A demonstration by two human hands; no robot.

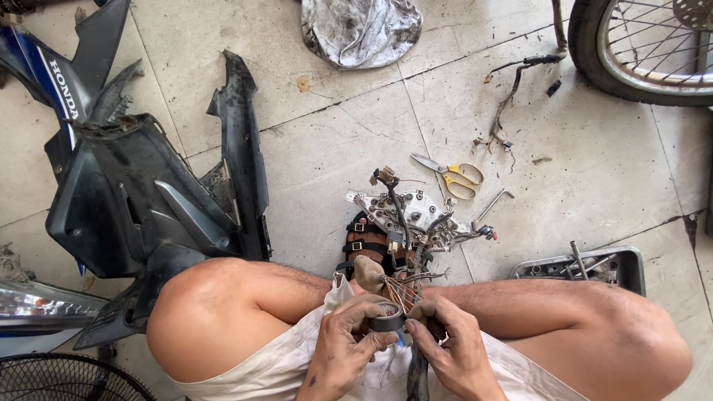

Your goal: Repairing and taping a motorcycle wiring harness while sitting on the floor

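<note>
Low in the head view, between my bare knees, my left hand point(343, 343) grips a roll of black tape point(387, 317). My right hand point(453, 343) pinches a bundle of coloured wires point(402, 292) just beside the roll and also holds a dark sheathed cable that runs down out of view. The wires lead up to a white instrument-panel back point(416, 209) with bulb sockets, lying on the floor against my sandalled foot point(365, 245).
Black motorbike fairing panels point(148, 193) lie at left. Yellow-handled scissors point(454, 174) and an L-shaped hex key point(492, 206) lie beyond the panel. A metal tool tray point(627, 261) sits at right, a wheel point(646, 48) top right, a grey cloth point(360, 30) top centre, a fan grille point(70, 379) bottom left.
</note>
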